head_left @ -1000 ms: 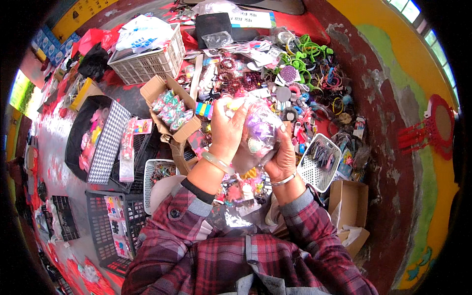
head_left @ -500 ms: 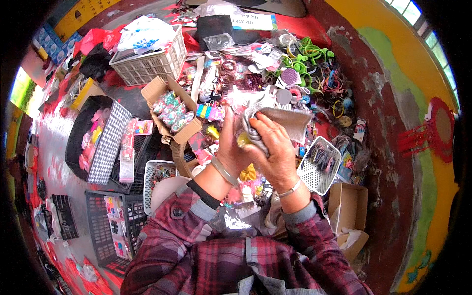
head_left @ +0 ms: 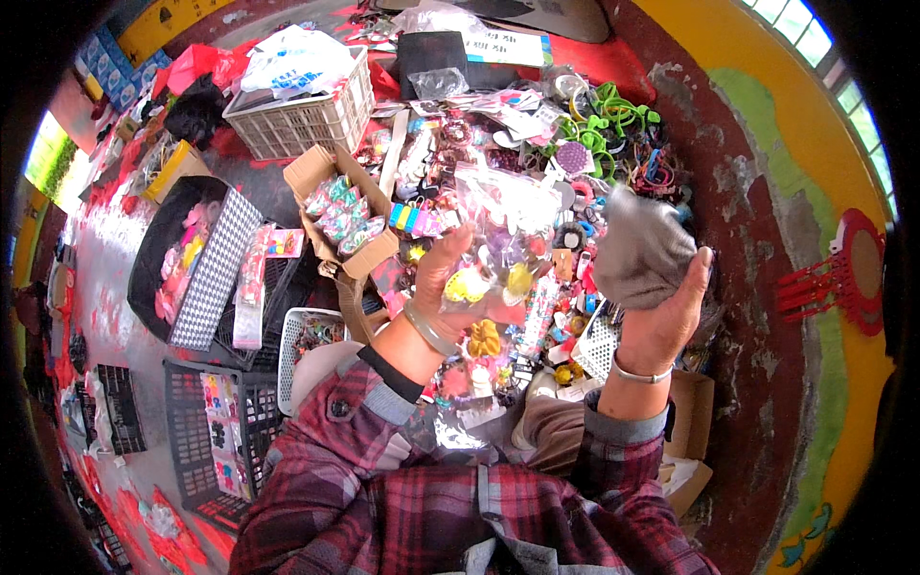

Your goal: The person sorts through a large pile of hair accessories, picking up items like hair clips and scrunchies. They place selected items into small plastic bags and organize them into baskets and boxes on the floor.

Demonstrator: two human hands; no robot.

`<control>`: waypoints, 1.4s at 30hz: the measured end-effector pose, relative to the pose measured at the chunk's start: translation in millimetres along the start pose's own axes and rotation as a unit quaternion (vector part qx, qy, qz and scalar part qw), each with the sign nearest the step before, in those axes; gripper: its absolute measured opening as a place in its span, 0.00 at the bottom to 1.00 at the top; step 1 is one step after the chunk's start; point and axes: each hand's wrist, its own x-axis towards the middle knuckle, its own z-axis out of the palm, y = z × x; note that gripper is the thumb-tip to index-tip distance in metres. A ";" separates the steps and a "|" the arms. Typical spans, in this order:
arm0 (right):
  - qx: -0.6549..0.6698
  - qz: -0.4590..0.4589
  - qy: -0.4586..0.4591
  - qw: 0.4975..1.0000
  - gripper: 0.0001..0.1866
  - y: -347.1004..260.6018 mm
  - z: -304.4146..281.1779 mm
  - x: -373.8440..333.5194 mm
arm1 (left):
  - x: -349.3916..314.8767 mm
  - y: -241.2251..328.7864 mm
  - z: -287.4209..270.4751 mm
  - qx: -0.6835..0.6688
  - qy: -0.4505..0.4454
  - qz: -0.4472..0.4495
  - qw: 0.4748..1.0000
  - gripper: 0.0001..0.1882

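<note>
My left hand [head_left: 441, 280] is closed on a clear plastic bag [head_left: 498, 251], its thumb raised on the left side and its fingers partly hidden behind the plastic. Yellow and white pieces show through the bag. To the right, my right hand [head_left: 661, 326] grips a grey cloth [head_left: 644, 251], blurred by motion, which covers most of its fingers; only the thumb stands clear at the edge. Below the bag lies a mustard-yellow scrunchie [head_left: 484, 338] among small hair accessories. A wide gap separates the two hands.
An open cardboard box [head_left: 369, 257] of small packets stands left of the bag. Behind it is a beige crate [head_left: 307, 125] topped with white plastic bags. Green hair accessories [head_left: 613, 120] lie far right. A white basket [head_left: 596, 347] sits beneath my right wrist. A black crate [head_left: 192, 441] stands near left.
My right hand has moved right with the grey cloth, away from my left hand. The clear bag, earlier mostly covered by the cloth and hand, now shows. My left hand has stayed nearly in place.
</note>
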 end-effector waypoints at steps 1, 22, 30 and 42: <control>-0.058 0.004 -0.008 0.998 0.18 -3.0 -1.5 3.3 | -1.4 2.1 3.6 -0.002 -0.024 -0.003 1.000 0.26; -0.390 -0.155 -0.143 0.896 0.04 10.1 8.8 -4.3 | -1.0 -3.0 2.8 0.142 -0.005 -0.047 0.989 0.33; -0.437 -0.232 -0.176 0.851 0.05 -5.6 17.8 -11.4 | -6.2 1.8 7.7 0.317 0.038 0.039 0.947 0.26; -0.338 -0.123 -0.148 0.921 0.07 -6.8 14.1 -8.8 | -5.2 22.4 1.9 0.385 -0.034 0.034 0.922 0.23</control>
